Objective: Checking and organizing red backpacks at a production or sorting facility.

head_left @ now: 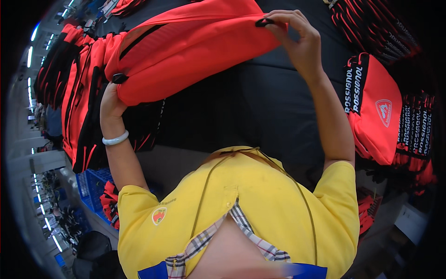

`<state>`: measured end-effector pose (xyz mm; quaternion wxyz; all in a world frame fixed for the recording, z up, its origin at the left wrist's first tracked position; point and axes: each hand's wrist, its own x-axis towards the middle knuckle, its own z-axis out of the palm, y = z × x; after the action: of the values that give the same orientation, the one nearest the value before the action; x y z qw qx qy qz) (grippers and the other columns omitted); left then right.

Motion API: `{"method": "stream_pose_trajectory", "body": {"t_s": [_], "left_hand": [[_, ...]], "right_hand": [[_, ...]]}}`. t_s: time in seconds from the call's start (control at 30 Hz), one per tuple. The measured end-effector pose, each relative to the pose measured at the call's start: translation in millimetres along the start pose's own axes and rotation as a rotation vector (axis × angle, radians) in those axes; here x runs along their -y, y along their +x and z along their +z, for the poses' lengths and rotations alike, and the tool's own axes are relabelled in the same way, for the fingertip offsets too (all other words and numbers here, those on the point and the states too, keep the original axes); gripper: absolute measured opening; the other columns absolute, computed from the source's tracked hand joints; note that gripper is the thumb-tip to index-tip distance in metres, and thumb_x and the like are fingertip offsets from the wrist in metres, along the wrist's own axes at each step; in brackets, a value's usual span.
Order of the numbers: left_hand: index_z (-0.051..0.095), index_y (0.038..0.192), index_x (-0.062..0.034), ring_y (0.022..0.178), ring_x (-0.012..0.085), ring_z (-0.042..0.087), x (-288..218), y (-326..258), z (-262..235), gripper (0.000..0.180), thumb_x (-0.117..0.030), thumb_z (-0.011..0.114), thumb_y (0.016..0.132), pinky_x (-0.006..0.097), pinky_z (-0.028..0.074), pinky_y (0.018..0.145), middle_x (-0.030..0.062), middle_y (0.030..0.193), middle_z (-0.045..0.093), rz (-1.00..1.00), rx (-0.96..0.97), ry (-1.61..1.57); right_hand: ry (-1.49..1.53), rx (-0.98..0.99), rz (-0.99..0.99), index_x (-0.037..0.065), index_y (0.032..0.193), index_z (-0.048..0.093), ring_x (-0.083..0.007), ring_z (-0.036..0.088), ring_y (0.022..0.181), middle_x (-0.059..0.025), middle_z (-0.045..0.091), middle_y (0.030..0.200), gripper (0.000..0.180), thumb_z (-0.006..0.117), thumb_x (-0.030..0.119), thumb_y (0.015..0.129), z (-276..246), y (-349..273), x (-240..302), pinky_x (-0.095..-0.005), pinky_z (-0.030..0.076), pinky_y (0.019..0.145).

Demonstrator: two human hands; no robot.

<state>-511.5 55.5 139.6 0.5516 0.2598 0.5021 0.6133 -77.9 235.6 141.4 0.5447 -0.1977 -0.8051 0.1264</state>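
Observation:
A red fabric bag (200,60) is stretched between my two hands above the black work surface (218,116). Its upper side gapes a little, with a dark strip along the inside edge, and a small black tab sits at each end. My left hand (111,102) is closed on the bag's left end, just below one tab; most of its fingers are hidden behind the cloth. At the bag's upper right corner, my right hand (299,39) pinches the edge by the other black tab (264,22), thumb below and fingers above.
Red and black bags pile up at the left (81,107). To the right lie a red bag (376,116) with a black lettered band and a stack of similar ones; another stack (376,30) stands at the upper right. A blue plastic crate (88,188) holding red cloth is at lower left.

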Motion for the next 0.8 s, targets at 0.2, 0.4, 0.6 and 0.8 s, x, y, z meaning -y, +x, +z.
{"method": "stream_pose_trajectory", "body": {"t_s": [0.2, 0.4, 0.6, 0.8], "left_hand": [[0.062, 0.105, -0.0035, 0.094, 0.0226, 0.067, 2, -2, -1, 0.017, -0.009, 0.058, 0.089, 0.036, 0.054, 0.086, 0.0113, 0.102, 0.068, -0.029, -0.057, -0.008], [0.062, 0.105, -0.0038, 0.093, 0.0207, 0.067, 5, -3, 5, 0.016, -0.008, 0.057, 0.09, 0.035, 0.054, 0.083, 0.01, 0.101, 0.068, -0.011, -0.047, 0.001], [0.06, 0.108, -0.0024, 0.091, 0.0216, 0.067, 7, -7, 8, 0.018, -0.007, 0.056, 0.091, 0.035, 0.055, 0.08, 0.011, 0.102, 0.068, -0.017, -0.055, 0.0], [0.059, 0.111, -0.0023, 0.093, 0.0226, 0.067, 6, -12, 14, 0.02, -0.007, 0.055, 0.092, 0.036, 0.056, 0.08, 0.0122, 0.103, 0.067, 0.002, -0.061, 0.023]], "right_hand": [[0.166, 0.016, 0.313, 0.001, 0.1, 0.069, -0.0057, 0.06, 0.085, -0.0012, 0.068, 0.091, 0.015, 0.069, 0.009, 0.087, 10, -7, -12, -0.0201, 0.047, 0.077], [0.426, 0.041, 0.52, -0.002, 0.105, 0.068, -0.0041, 0.059, 0.085, -0.0007, 0.067, 0.09, 0.022, 0.068, 0.015, 0.09, 10, -13, -26, -0.0174, 0.046, 0.077], [0.633, 0.117, 0.703, -0.001, 0.099, 0.07, -0.0061, 0.062, 0.08, -0.0022, 0.069, 0.086, 0.023, 0.069, 0.02, 0.09, 5, -9, -15, -0.0188, 0.048, 0.075], [0.765, 0.179, 0.856, 0.0, 0.098, 0.071, -0.0063, 0.063, 0.079, -0.0016, 0.069, 0.086, 0.023, 0.07, 0.021, 0.088, -1, -14, -18, -0.0191, 0.048, 0.074]]}}
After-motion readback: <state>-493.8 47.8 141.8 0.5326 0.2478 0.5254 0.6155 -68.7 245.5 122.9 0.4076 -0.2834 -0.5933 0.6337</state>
